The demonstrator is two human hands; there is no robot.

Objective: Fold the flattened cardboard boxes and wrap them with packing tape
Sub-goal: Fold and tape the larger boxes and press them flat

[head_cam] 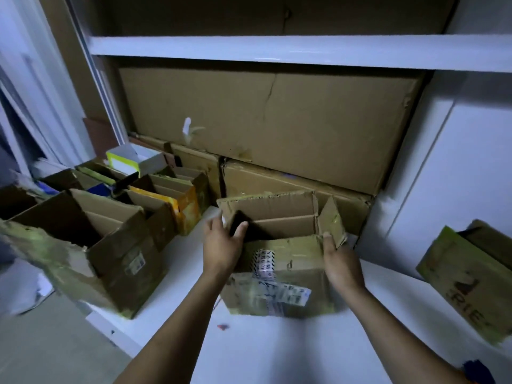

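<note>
A small brown cardboard box [279, 275] with old tape and a printed label stands opened up on the white surface [257, 350] in the middle of the head view. Its top flaps stand up. My left hand [221, 245] grips the box's left wall, fingers curled over the top edge into the inside. My right hand [342, 261] holds the right side, thumb at the near corner by the raised right flap. No tape roll shows.
Several opened boxes [91, 245] crowd the left side, one orange [188, 206]. Large flattened cartons [277, 126] lean against the back under a white shelf [277, 49]. Another brown box [471, 281] lies at the right. White wall panels stand right.
</note>
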